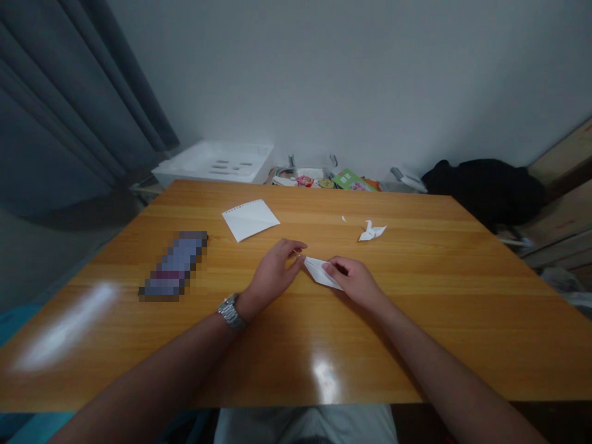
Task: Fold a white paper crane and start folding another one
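Note:
A small piece of folded white paper (319, 273), long and pointed at its left end, lies between my hands over the middle of the table. My right hand (356, 279) pinches its right part, the thumb on top and the other fingers curled. At the pointed end is my left hand (279, 266), with a silver watch on the wrist. Its thumb tip is at or just beside the paper's point, and the fingers are apart from the thumb. Beyond my right hand stands a white origami bird (372, 231) with its wings spread.
A sheet of white notebook paper (251, 219) with a perforated edge lies at the back left. A blurred-out phone-like device (176, 265) is on the left. A tiny paper scrap (343, 219) sits near the bird. Behind the table are a white tray (217, 160) and assorted packets.

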